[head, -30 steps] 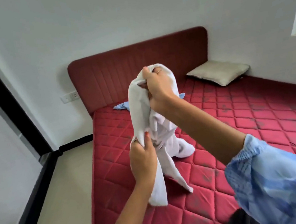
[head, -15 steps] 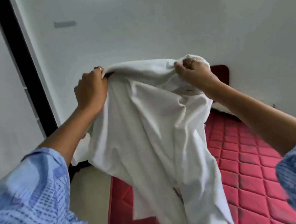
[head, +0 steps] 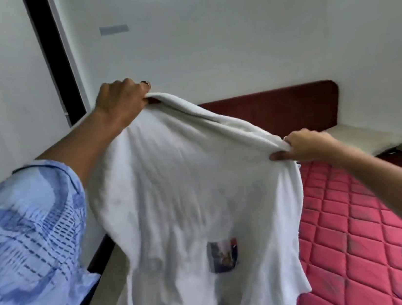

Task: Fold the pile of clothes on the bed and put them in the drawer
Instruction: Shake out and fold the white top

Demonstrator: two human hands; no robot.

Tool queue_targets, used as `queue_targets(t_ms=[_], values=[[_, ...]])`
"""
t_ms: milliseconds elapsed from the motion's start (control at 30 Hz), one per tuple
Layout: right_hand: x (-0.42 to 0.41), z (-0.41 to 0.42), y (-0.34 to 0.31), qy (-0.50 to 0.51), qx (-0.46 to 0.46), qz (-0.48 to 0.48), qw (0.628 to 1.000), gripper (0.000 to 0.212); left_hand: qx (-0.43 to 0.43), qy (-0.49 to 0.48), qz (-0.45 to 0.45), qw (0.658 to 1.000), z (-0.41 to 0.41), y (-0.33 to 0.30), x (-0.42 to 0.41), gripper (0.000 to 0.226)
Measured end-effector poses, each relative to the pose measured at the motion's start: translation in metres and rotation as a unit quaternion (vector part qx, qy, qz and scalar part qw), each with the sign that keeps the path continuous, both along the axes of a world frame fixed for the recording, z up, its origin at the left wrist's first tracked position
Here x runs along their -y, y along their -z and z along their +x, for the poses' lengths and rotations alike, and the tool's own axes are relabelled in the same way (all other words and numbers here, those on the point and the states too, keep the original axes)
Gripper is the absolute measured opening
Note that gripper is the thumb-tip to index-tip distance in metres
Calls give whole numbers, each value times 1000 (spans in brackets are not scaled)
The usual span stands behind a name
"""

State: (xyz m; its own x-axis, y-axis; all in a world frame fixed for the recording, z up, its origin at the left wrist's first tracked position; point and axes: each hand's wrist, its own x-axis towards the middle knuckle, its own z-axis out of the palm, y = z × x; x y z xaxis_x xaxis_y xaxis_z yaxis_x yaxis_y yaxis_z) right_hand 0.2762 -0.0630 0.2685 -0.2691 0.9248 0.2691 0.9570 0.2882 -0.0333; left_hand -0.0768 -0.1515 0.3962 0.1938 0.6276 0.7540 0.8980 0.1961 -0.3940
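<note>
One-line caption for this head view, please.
Left hand and right hand grip a white shirt by its top edge, spread in the air beside a red quilted mattress.

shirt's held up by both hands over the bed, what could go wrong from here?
1. The white shirt hangs in the air from edge grips only; if the left hand or right hand slips, it may drop crumpled.
2. Part of it hangs past the mattress edge, so laying it down could let it touch the floor.

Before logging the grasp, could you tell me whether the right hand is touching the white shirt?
Touching. The head view shows the right hand pinching the white shirt at its upper edge, cloth bunched between thumb and fingers.
</note>
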Motion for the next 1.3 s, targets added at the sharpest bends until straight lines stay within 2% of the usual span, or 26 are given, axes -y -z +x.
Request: queue_targets(t_ms=[133, 200, 267, 367, 433, 533, 633, 700, 733, 800, 833, 867, 933, 967, 1100, 1167, 1233, 1267, 1300], values=[[9, 6, -27, -12, 144, -32, 989, 53, -14, -6, -20, 1000, -16, 3, 11, 45], [10, 13, -36, -10, 145, 2, 989, 46, 12, 7, -60, 998, -20, 7, 12, 42], [9, 30, -51, -13, 57, 59, 997, 41, 93, 46, -120, 987, -27, 14, 9, 45], [15, 58, -71, -39, -153, 66, 985, 36, 226, 117, -206, 945, -29, 34, 2, 49], [23, 69, -72, -75, -268, 60, 958, 34, 288, 134, -247, 915, -24, 51, -5, 49], [32, 77, -66, -185, -413, 2, 892, 24, 337, 133, -332, 871, -12, 81, -12, 49], [43, 73, -63, -237, -493, -53, 836, 11, 371, 177, -419, 810, 2, 118, -11, 39], [48, 60, -62, -242, -524, -74, 813, 16, 391, 212, -448, 775, 25, 147, -13, 30], [50, 50, -62, -248, -525, -83, 810, 16, 403, 239, -451, 759, 41, 159, -13, 40], [55, 27, -58, -274, -489, -116, 820, 7, 417, 298, -442, 736, 83, 176, -13, 77], [58, 15, -54, -294, -462, -138, 826, 3, 414, 323, -442, 727, 103, 182, -12, 82], [60, 5, -50, -309, -433, -162, 831, 2, 409, 353, -454, 709, 123, 186, -10, 74], [63, -12, -41, -333, -380, -216, 836, 10, 445, 394, -461, 659, 154, 193, -3, 37], [65, -18, -37, -343, -360, -238, 834, 13, 473, 414, -444, 639, 163, 197, 1, 34], [73, -13, -36, -350, -310, -269, 842, 20, 605, 458, -351, 549, 171, 206, 3, 58], [76, -5, -37, -349, -273, -269, 855, 29, 654, 494, -329, 470, 167, 198, 8, 64], [78, -1, -37, -353, -226, -282, 863, 33, 681, 506, -355, 392, 163, 190, 11, 61], [79, -1, -36, -351, -210, -290, 865, 35, 676, 496, -390, 381, 159, 190, 13, 49], [81, -1, -36, -348, -202, -294, 867, 35, 653, 474, -440, 394, 157, 192, 17, 37]])
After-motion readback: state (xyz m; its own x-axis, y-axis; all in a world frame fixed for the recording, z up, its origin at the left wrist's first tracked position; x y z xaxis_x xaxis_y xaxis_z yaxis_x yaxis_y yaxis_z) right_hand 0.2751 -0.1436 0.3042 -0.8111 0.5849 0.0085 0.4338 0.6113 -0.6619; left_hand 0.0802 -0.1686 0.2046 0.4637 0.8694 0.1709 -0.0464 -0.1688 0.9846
